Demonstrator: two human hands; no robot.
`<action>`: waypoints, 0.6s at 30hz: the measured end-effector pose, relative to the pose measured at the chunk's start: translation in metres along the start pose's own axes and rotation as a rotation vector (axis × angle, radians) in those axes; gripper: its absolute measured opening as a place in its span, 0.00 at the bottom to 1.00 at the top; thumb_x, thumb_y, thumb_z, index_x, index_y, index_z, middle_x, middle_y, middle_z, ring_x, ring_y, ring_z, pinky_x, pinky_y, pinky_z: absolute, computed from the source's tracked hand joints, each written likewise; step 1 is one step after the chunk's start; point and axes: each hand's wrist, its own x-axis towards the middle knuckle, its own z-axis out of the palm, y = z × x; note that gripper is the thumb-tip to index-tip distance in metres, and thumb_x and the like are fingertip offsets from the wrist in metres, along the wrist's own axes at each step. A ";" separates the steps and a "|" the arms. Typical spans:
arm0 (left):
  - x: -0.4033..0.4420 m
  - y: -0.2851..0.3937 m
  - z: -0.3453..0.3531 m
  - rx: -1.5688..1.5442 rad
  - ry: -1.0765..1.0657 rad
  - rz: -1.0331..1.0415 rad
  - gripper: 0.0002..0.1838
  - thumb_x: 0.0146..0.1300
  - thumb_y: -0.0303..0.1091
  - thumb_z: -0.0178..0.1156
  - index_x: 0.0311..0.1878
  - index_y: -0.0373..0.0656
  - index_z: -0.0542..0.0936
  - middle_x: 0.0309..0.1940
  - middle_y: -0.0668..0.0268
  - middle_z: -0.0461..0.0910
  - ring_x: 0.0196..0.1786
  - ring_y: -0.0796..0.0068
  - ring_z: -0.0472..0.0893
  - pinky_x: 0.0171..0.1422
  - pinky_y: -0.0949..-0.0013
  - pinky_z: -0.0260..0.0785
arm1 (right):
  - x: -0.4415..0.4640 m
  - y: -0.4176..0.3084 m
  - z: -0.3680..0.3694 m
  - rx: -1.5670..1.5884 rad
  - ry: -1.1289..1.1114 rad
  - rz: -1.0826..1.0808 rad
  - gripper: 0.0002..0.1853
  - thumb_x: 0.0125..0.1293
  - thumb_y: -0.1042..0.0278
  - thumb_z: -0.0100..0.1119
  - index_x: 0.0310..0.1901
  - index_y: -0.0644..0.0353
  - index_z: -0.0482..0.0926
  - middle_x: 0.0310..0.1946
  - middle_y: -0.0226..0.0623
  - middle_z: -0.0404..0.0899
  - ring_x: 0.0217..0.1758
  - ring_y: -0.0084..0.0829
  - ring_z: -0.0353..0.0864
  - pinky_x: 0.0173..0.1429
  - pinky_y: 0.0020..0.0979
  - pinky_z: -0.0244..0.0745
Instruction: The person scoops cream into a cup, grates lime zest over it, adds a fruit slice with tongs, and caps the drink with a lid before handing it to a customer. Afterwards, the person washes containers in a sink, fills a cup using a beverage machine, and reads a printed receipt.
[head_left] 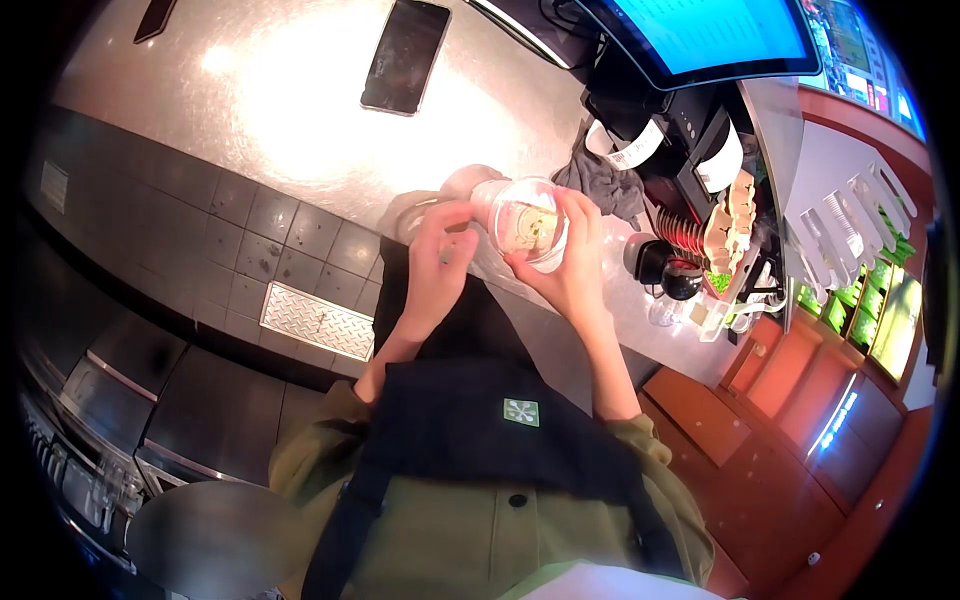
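Note:
A clear plastic cup (529, 226) with a printed pattern is tilted over the front edge of the metal counter (300, 130). My right hand (574, 262) is wrapped round its right side. My left hand (441, 258) is just left of the cup, its fingers curled and apart, with nothing visible between them. Behind the cup, other clear, round-looking shapes on the counter are hard to make out. A black phone (406, 56) lies on the counter further back.
A lit screen (710, 35) stands at the back right, above a black printer with white paper (722, 160). A grey cloth (603, 182), stacked cup sleeves (735, 225) and a small black object (682, 280) are to the right. Grey floor tiles (308, 229) show at left.

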 end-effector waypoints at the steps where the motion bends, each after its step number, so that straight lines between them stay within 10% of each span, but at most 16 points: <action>1: 0.000 0.000 0.003 -0.011 -0.017 -0.017 0.13 0.57 0.26 0.56 0.46 0.36 0.72 0.46 0.61 0.73 0.48 0.71 0.75 0.48 0.70 0.70 | -0.001 0.001 0.001 0.003 0.004 -0.008 0.46 0.31 0.69 0.74 0.57 0.63 0.61 0.52 0.49 0.64 0.55 0.47 0.66 0.58 0.41 0.64; 18: 0.002 0.000 0.020 0.170 -0.076 -0.046 0.25 0.48 0.21 0.60 0.52 0.43 0.68 0.52 0.64 0.68 0.54 0.71 0.71 0.52 0.67 0.70 | -0.005 0.004 0.007 0.070 0.002 -0.020 0.50 0.31 0.72 0.75 0.60 0.64 0.57 0.57 0.51 0.62 0.60 0.50 0.63 0.62 0.42 0.61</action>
